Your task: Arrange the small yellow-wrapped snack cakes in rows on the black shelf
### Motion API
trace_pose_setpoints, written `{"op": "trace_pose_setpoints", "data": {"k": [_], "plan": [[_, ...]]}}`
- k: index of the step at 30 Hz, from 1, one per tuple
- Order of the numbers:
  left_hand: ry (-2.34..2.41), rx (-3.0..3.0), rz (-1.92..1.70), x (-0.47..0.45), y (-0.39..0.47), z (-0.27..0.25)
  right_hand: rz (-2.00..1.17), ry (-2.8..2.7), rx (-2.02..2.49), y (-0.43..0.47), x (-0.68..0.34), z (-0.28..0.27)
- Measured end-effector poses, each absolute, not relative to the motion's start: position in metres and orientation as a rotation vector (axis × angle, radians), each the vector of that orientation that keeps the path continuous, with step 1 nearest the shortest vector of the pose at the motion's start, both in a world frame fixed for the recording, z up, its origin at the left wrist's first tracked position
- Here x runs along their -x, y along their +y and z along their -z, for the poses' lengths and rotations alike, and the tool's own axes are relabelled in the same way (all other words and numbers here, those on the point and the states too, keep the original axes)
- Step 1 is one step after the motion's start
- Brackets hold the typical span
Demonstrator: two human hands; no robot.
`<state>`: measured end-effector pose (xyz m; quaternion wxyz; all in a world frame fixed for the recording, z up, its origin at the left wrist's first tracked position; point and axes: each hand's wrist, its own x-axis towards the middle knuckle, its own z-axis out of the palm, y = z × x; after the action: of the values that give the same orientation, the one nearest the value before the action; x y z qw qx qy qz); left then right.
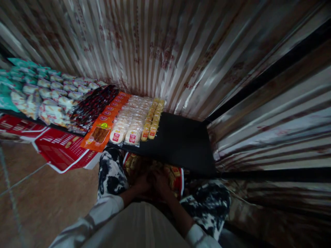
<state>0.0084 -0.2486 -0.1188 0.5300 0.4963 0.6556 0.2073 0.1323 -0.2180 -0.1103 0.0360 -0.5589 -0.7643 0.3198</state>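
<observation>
Both hands reach down between my knees into a red basket [181, 187] with a white rim, which holds small gold-wrapped snack packets [173, 174]. My left hand [143, 181] and my right hand [159, 179] are close together over these packets, just under the front edge of a black shelf [186, 137]. Deep shadow covers their fingers, so what they hold, if anything, cannot be made out. On the shelf above, two rows of yellow-wrapped packets [152, 120] stand beside rows of round, clear-wrapped pastries [132, 136].
Further left on the shelf lie orange snack packs [103, 122], dark red packets [95, 105], white packets [53, 112] and green bags [7, 91]. Red baskets [60, 146] stand below it on the tiled floor [49, 206]. Striped sheeting [165, 44] hangs behind, with a dark frame post [248, 82].
</observation>
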Motion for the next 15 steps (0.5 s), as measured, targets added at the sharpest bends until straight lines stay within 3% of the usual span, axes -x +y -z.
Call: {"op": "trace_pose_setpoints", "data": {"k": [6, 15], "plan": [[1.632, -1.205, -0.397, -0.003, -0.25, 0.114, -0.998, -2.269, 1.718, -0.217, -0.134, 0.104], [1.601, -0.957, -0.579, 0.015, -0.244, 0.094, -1.182, -2.333, 1.484, -0.214, -0.14, 0.094]]}}
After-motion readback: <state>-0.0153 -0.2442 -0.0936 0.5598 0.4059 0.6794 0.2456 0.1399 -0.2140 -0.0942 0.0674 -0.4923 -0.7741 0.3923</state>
